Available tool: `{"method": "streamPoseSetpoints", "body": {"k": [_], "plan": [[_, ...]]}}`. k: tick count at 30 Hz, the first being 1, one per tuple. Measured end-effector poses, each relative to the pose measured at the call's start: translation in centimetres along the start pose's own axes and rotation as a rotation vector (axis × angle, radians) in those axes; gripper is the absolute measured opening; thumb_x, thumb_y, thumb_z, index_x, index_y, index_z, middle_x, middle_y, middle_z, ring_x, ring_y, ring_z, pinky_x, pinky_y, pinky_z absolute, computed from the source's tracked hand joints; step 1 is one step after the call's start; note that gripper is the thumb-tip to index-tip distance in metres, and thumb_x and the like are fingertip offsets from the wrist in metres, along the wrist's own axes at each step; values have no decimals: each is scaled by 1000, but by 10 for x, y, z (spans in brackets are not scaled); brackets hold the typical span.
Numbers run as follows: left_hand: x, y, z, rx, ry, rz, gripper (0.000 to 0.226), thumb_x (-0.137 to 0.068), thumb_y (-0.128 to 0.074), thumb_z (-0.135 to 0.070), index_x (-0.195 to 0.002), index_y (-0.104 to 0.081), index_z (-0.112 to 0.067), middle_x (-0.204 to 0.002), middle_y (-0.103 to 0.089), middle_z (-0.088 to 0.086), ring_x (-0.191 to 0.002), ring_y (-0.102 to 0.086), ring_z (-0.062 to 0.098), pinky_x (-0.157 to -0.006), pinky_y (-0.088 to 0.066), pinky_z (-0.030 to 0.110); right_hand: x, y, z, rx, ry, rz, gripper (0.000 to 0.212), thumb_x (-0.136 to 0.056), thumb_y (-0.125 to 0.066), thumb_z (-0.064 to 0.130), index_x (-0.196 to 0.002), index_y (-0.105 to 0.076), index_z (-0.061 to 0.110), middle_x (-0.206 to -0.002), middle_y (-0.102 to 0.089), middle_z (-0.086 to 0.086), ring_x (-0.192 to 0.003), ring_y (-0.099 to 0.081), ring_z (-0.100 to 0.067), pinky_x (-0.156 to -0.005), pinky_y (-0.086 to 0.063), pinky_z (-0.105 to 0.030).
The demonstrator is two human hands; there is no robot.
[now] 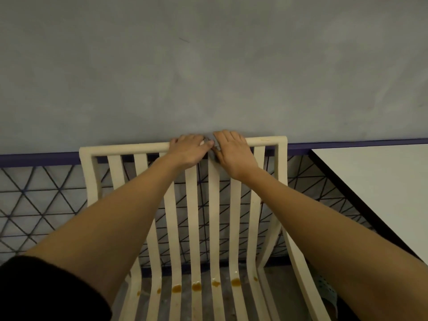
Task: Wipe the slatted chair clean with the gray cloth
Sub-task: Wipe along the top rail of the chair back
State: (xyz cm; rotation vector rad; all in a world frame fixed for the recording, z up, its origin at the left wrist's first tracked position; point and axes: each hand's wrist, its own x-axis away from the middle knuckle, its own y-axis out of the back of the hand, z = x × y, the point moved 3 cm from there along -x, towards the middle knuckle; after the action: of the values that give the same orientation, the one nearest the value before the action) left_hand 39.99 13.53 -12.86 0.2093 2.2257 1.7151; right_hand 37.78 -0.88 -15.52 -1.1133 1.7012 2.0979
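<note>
Both hands on the chair's top rail; no cloth in clear view.

The left hand [188, 150] and right hand [232, 154] lie curled over the top rail [129, 149] of the cream slatted chair [192, 216] by the wall; it looks rigid and light, best held there. Brown spills [196, 286] dot the seat.

1. A plain gray wall [208, 66] fills the upper half.
2. A dark purple rail [34, 157] tops a triangle-patterned panel [41, 205].
3. A white tabletop [382, 188] occupies the right side.
</note>
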Motion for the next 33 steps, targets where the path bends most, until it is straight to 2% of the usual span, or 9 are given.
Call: {"method": "streamPoseSetpoints", "body": {"k": [4, 11, 15, 18, 21, 23, 25, 28, 33], "plan": [[0, -4, -1, -50, -16, 26, 53, -99, -24, -57, -132, -47, -24, -141, -46, 6, -130, -38, 27, -107, -22, 43, 8, 5, -12, 23, -5, 43, 30, -95, -49, 24, -123, -50, 14, -108, -55, -6, -99, -49, -23, -91, -37, -33], [0, -4, -1, -64, -29, 24, 49, -99, -30, -55, -135, -44, -25, -137, -46, 4, -126, -39, 27, -106, -23, 43, 18, 24, -45, 43, -59, 104, 25, -101, -40, 31, -115, -52, 14, -106, -55, -5, -97, -49, -22, -91, -37, -34], [1, -4, -2, -79, -31, 8, 49, -97, -33, -56, -134, -44, -25, -135, -46, 4, -125, -39, 28, -105, -23, 43, 3, 28, -40, 72, -260, 104, 32, -103, -32, 36, -98, -54, 14, -91, -60, -7, -86, -54, -26, -82, -42, -39], [2, -5, -2, -82, -35, -4, 49, -96, -37, -57, -132, -45, -25, -134, -46, 4, -124, -40, 28, -104, -24, 43, -13, 31, -30, 190, -357, 249, 30, -101, -37, 30, -94, -59, 10, -89, -62, -9, -81, -59, -29, -78, -51, -41], [2, -6, -3, -87, -36, -12, 50, -95, -40, -57, -132, -44, -25, -133, -46, 3, -123, -40, 27, -104, -24, 43, -23, 35, -31, 121, -502, 337, 34, -97, -37, 36, -86, -58, 12, -85, -61, -8, -78, -59, -27, -72, -51, -37], [2, -5, -3, -90, -34, -20, 50, -94, -43, -56, -133, -43, -24, -133, -45, 3, -124, -39, 27, -104, -23, 42, -25, 35, -27, 172, -460, 345, 30, -98, -40, 32, -89, -59, 11, -87, -61, -9, -81, -60, -28, -74, -53, -37], [3, -6, -3, -93, -34, -27, 52, -93, -46, -56, -134, -42, -24, -134, -44, 3, -125, -38, 27, -104, -23, 42, -17, 30, -25, 227, -337, 265, 24, -100, -41, 27, -96, -60, 11, -90, -62, -9, -82, -59, -29, -77, -52, -39], [3, -6, -4, -103, -37, -33, 56, -90, -50, -55, -136, -41, -24, -136, -43, 3, -126, -37, 27, -105, -23, 42, 6, 22, -31, 84, -249, 10, 26, -101, -37, 33, -98, -55, 15, -91, -58, -5, -85, -53, -23, -82, -41, -35], [3, -7, -4, -103, -31, -39, 56, -91, -48, -56, -137, -40, -24, -136, -43, 3, -126, -38, 27, -105, -23, 43, 21, 10, -28, 177, -212, -65, 22, -98, -39, 30, -105, -52, 14, -99, -54, -7, -93, -49, -25, -93, -36, -36]]}}
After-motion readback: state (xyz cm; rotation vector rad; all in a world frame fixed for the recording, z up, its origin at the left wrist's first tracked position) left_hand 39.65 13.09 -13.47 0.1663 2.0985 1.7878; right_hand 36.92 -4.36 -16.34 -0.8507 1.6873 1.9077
